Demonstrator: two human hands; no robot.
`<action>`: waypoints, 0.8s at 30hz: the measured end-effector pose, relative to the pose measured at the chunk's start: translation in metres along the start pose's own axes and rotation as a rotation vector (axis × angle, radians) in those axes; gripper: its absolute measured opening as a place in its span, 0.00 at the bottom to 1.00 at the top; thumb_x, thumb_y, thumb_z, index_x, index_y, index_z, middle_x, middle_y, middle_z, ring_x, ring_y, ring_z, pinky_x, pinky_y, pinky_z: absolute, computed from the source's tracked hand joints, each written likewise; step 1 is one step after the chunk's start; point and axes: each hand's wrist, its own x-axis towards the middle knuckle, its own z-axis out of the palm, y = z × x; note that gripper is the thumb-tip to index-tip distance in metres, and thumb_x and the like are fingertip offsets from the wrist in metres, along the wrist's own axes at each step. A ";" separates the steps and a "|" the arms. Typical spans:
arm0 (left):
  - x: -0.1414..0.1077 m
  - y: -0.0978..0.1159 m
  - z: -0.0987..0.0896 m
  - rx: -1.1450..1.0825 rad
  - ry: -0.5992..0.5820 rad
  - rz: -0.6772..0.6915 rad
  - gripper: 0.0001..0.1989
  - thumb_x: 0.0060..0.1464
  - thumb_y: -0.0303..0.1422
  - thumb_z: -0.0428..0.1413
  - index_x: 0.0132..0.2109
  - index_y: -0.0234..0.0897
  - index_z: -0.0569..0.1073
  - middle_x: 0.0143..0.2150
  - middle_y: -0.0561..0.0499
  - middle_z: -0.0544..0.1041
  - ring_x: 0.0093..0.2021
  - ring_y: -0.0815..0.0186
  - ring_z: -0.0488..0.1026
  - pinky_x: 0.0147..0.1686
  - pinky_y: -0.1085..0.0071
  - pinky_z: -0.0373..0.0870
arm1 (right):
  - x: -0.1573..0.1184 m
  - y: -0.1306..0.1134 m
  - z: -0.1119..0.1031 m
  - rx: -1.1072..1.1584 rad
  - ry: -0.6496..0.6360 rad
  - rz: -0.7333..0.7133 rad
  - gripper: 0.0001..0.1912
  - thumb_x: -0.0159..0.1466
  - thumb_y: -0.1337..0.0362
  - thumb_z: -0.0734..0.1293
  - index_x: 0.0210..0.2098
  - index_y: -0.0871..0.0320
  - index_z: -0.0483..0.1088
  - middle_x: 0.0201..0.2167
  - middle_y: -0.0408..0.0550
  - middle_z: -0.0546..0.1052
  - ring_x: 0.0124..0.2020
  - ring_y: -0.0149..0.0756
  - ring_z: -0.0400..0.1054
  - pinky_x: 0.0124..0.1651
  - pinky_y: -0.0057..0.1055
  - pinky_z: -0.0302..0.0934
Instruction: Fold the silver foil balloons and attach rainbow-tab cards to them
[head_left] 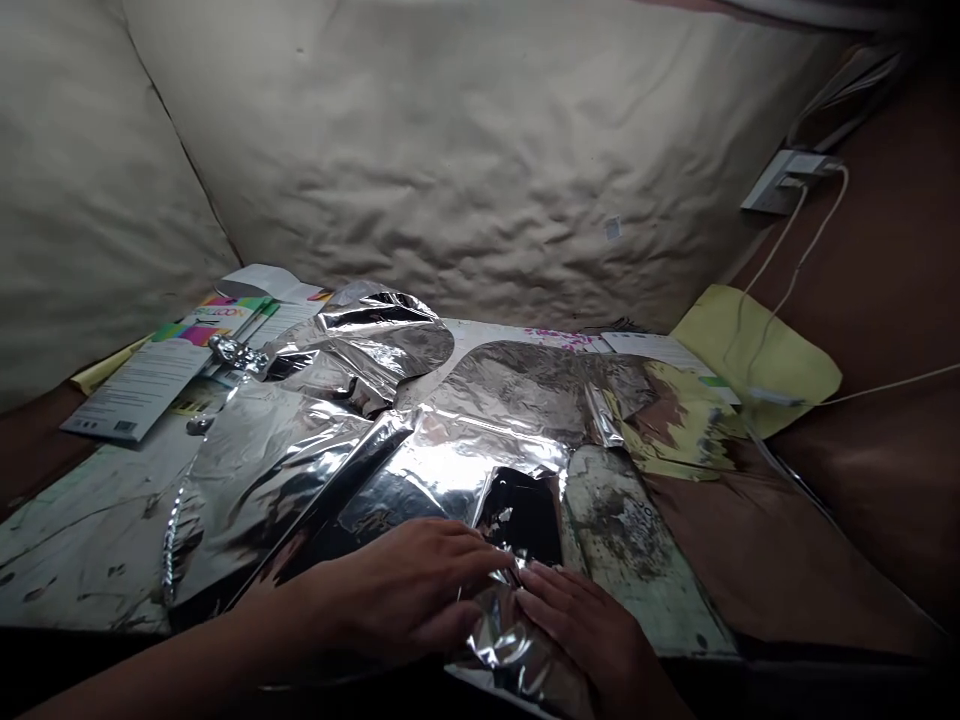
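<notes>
A flat silver foil balloon is spread over the table, its near end a crumpled strip of foil at the table's front edge. Both hands meet on this strip. My left hand reaches in from the left, with the foil between its bent fingers and its lower thumb. From the right, my right hand lays its closed-up fingers on the same foil, fingertips near those of the left; its thumb is hidden. More silver foil balloons lie flat and overlapping beyond the hands.
Printed balloon packets lie at the left back beside a crumpled foil piece. Yellow sheets are at the right. A power strip with white cables hangs on the right wall. The worn table has a dark front edge.
</notes>
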 end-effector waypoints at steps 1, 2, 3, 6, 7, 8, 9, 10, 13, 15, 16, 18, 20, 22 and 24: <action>0.002 -0.002 -0.003 -0.060 0.008 -0.032 0.27 0.63 0.37 0.49 0.67 0.42 0.62 0.57 0.44 0.75 0.54 0.53 0.72 0.56 0.60 0.64 | 0.002 0.000 -0.003 0.125 0.012 0.095 0.22 0.68 0.68 0.62 0.60 0.51 0.66 0.55 0.48 0.77 0.55 0.40 0.72 0.56 0.34 0.68; 0.004 -0.005 -0.007 -0.133 0.014 -0.075 0.27 0.63 0.39 0.47 0.68 0.42 0.61 0.53 0.45 0.77 0.50 0.53 0.73 0.52 0.61 0.66 | 0.005 0.000 -0.007 0.258 0.008 0.219 0.19 0.69 0.66 0.61 0.58 0.50 0.68 0.54 0.48 0.78 0.53 0.40 0.74 0.53 0.33 0.69; 0.007 -0.009 -0.009 -0.225 0.020 -0.126 0.28 0.63 0.40 0.47 0.69 0.42 0.60 0.49 0.46 0.78 0.45 0.55 0.74 0.47 0.63 0.68 | 0.009 0.001 -0.011 0.382 0.000 0.356 0.17 0.69 0.63 0.61 0.57 0.50 0.70 0.52 0.49 0.78 0.51 0.41 0.74 0.52 0.33 0.70; 0.021 -0.020 -0.009 -0.555 0.038 -0.298 0.36 0.59 0.40 0.55 0.71 0.42 0.54 0.41 0.50 0.79 0.34 0.61 0.73 0.32 0.71 0.66 | 0.029 0.009 -0.020 0.629 0.038 0.704 0.17 0.66 0.52 0.66 0.47 0.56 0.75 0.44 0.52 0.81 0.47 0.47 0.75 0.48 0.38 0.71; 0.025 -0.023 -0.006 -0.634 0.061 -0.344 0.38 0.56 0.40 0.58 0.70 0.40 0.55 0.39 0.50 0.78 0.32 0.63 0.72 0.29 0.73 0.65 | 0.037 0.013 -0.021 0.686 0.073 0.772 0.18 0.64 0.50 0.68 0.43 0.58 0.76 0.40 0.52 0.81 0.44 0.47 0.76 0.47 0.39 0.70; 0.030 -0.026 -0.002 -0.678 0.097 -0.379 0.38 0.54 0.41 0.60 0.68 0.39 0.56 0.38 0.50 0.78 0.31 0.65 0.71 0.27 0.74 0.63 | 0.043 0.017 -0.022 0.738 0.105 0.824 0.19 0.62 0.49 0.69 0.41 0.59 0.75 0.37 0.51 0.81 0.42 0.46 0.76 0.46 0.38 0.70; 0.034 -0.029 0.001 -0.687 0.146 -0.406 0.36 0.54 0.41 0.60 0.67 0.37 0.59 0.37 0.50 0.78 0.30 0.66 0.70 0.27 0.75 0.62 | 0.049 0.021 -0.022 0.783 0.119 0.860 0.20 0.60 0.48 0.70 0.39 0.59 0.75 0.35 0.50 0.80 0.40 0.44 0.75 0.45 0.37 0.70; 0.038 -0.032 0.005 -0.672 0.194 -0.424 0.33 0.55 0.42 0.59 0.65 0.37 0.61 0.35 0.51 0.77 0.30 0.67 0.70 0.28 0.75 0.62 | 0.054 0.024 -0.022 0.817 0.119 0.892 0.21 0.60 0.47 0.70 0.39 0.60 0.74 0.33 0.48 0.80 0.37 0.41 0.74 0.42 0.34 0.70; 0.042 -0.038 0.014 -0.612 0.277 -0.460 0.34 0.58 0.40 0.57 0.68 0.39 0.57 0.33 0.54 0.77 0.29 0.68 0.69 0.29 0.74 0.62 | 0.061 0.033 -0.020 0.846 0.049 1.047 0.22 0.59 0.45 0.70 0.34 0.60 0.70 0.27 0.44 0.75 0.27 0.34 0.69 0.27 0.26 0.63; 0.042 -0.038 0.016 -0.607 0.286 -0.483 0.41 0.59 0.39 0.57 0.72 0.41 0.44 0.33 0.54 0.78 0.29 0.68 0.70 0.30 0.74 0.63 | 0.063 0.037 -0.019 0.839 -0.018 1.144 0.23 0.57 0.43 0.70 0.30 0.59 0.67 0.23 0.41 0.71 0.23 0.30 0.65 0.22 0.24 0.57; 0.042 -0.036 0.016 -0.594 0.294 -0.497 0.45 0.59 0.38 0.56 0.73 0.41 0.38 0.33 0.54 0.78 0.29 0.67 0.71 0.30 0.73 0.64 | 0.064 0.039 -0.019 0.830 -0.040 1.169 0.24 0.57 0.43 0.70 0.28 0.58 0.65 0.22 0.41 0.70 0.22 0.29 0.64 0.21 0.23 0.56; 0.043 -0.031 0.015 -0.465 0.354 -0.501 0.48 0.60 0.38 0.56 0.73 0.41 0.31 0.38 0.51 0.79 0.32 0.65 0.74 0.33 0.70 0.67 | 0.065 0.041 -0.020 0.800 -0.068 1.182 0.24 0.56 0.43 0.70 0.27 0.58 0.63 0.21 0.40 0.68 0.21 0.28 0.62 0.21 0.22 0.56; 0.046 -0.024 0.015 -0.172 0.450 -0.450 0.46 0.60 0.35 0.55 0.73 0.42 0.34 0.49 0.44 0.76 0.42 0.60 0.75 0.41 0.64 0.70 | 0.068 0.042 -0.022 0.786 -0.101 1.178 0.24 0.56 0.43 0.69 0.25 0.57 0.62 0.19 0.38 0.66 0.20 0.26 0.59 0.20 0.22 0.54; 0.053 -0.020 0.017 0.148 0.456 -0.317 0.40 0.61 0.33 0.54 0.73 0.42 0.42 0.63 0.38 0.66 0.59 0.52 0.67 0.55 0.56 0.65 | 0.071 0.043 -0.023 0.793 -0.146 1.164 0.24 0.56 0.43 0.69 0.23 0.57 0.61 0.16 0.38 0.64 0.18 0.25 0.57 0.19 0.22 0.51; 0.061 -0.021 0.023 0.342 0.345 -0.192 0.36 0.63 0.37 0.53 0.72 0.37 0.47 0.71 0.37 0.54 0.70 0.48 0.51 0.64 0.51 0.55 | 0.074 0.044 -0.026 0.805 -0.173 1.145 0.24 0.56 0.44 0.69 0.22 0.57 0.61 0.15 0.37 0.63 0.16 0.25 0.54 0.18 0.23 0.50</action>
